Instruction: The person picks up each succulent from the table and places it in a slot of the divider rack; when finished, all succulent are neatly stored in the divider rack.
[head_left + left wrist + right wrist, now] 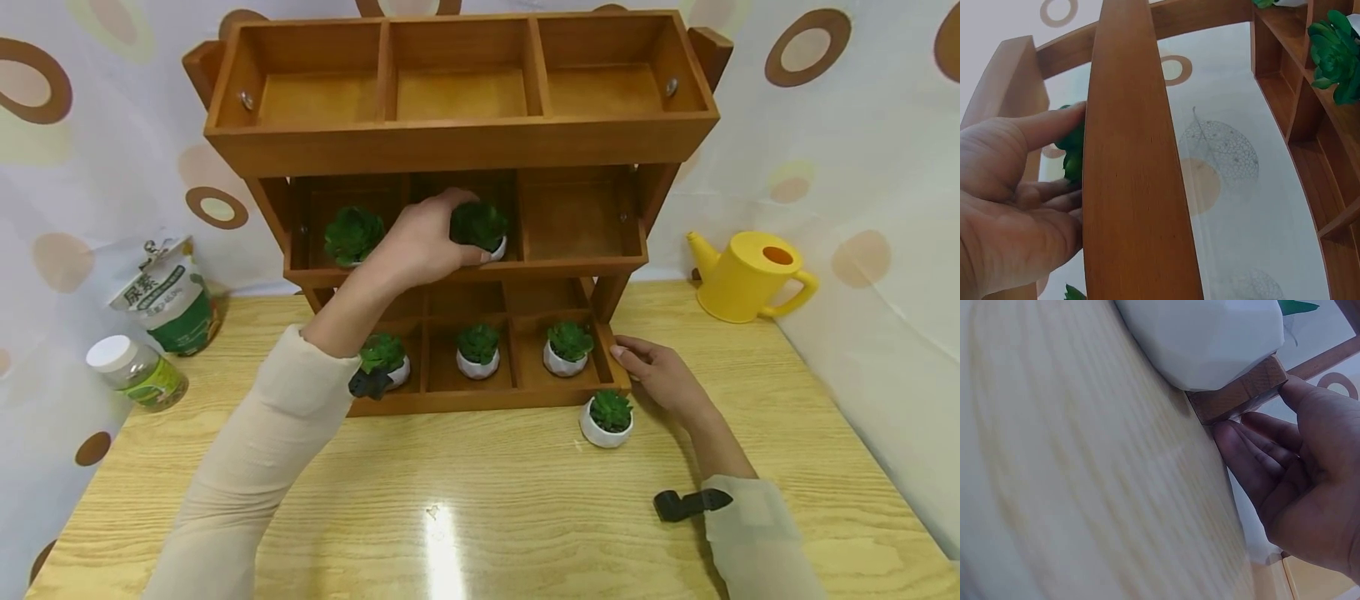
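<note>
A three-tier wooden shelf [465, 148] stands on the table. In its middle tier's centre compartment, my left hand [427, 240] grips a potted succulent [482, 223], thumb in front and fingers around its far side. A wooden bar hides part of this hold in the left wrist view, where green leaves [1074, 156] show between thumb and fingers. At the bottom tier's right end, my right hand [666, 377] holds the edge of the wooden side board [1238, 394] with its fingertips. Beside that corner, another potted succulent [607, 418] sits on the table.
Another succulent [354, 235] occupies the middle tier's left compartment. Three white-potted succulents, one in the centre [477, 352], stand in the bottom tier. A yellow watering can [746, 279] is at right; a green-and-white pouch [176, 304] and a white-lidded jar [138, 375] are at left.
</note>
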A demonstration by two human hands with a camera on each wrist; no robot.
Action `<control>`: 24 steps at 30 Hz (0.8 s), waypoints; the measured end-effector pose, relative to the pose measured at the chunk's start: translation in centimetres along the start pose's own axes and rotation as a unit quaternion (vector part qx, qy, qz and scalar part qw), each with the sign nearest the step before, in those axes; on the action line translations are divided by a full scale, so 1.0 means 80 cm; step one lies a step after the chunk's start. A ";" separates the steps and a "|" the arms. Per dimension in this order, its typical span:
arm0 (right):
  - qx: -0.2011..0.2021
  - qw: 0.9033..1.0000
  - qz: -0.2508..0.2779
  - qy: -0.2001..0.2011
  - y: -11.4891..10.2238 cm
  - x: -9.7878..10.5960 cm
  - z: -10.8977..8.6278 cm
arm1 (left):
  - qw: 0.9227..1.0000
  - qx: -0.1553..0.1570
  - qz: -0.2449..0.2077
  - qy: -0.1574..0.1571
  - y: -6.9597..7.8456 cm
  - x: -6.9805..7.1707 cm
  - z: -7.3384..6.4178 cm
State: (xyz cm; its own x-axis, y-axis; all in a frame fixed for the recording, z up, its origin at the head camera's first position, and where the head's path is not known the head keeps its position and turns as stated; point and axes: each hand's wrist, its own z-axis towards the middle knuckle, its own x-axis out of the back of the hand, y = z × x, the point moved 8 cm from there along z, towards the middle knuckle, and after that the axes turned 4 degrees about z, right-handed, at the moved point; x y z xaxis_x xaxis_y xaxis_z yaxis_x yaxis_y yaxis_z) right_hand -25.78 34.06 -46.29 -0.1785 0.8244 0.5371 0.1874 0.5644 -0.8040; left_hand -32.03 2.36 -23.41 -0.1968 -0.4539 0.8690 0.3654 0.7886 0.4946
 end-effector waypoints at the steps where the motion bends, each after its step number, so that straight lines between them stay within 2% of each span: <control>1: -0.001 1.000 0.001 0.000 0.000 0.000 0.000 | 1.000 -0.007 -0.002 0.001 0.001 0.001 -0.001; 6: -0.002 1.000 0.001 0.000 0.001 0.001 -0.001 | 0.999 -0.040 -0.011 0.020 0.006 0.008 -0.016; 13: -0.003 1.000 0.013 -0.001 0.000 -0.001 -0.002 | 0.994 -0.083 -0.038 0.052 0.014 0.011 -0.058; 17: 0.000 1.000 0.015 -0.002 -0.002 -0.002 -0.003 | 0.987 -0.116 -0.069 0.088 0.018 0.007 -0.079; 20: 0.001 1.000 0.013 0.001 -0.003 -0.001 -0.003 | 0.980 -0.139 -0.096 0.110 0.019 0.002 -0.088; 24: 0.005 1.000 0.014 0.002 -0.003 0.000 -0.003 | 0.973 -0.152 -0.135 0.113 0.017 -0.008 -0.096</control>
State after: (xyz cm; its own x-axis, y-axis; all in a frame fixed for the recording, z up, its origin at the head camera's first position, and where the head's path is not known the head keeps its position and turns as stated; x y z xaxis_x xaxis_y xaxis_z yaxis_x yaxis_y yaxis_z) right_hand -25.58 33.93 -45.99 -0.1690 0.8399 0.5158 0.1824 0.5409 -0.8211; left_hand -24.42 0.55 -23.39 -0.1300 -0.7340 0.6666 0.5868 0.4849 0.6485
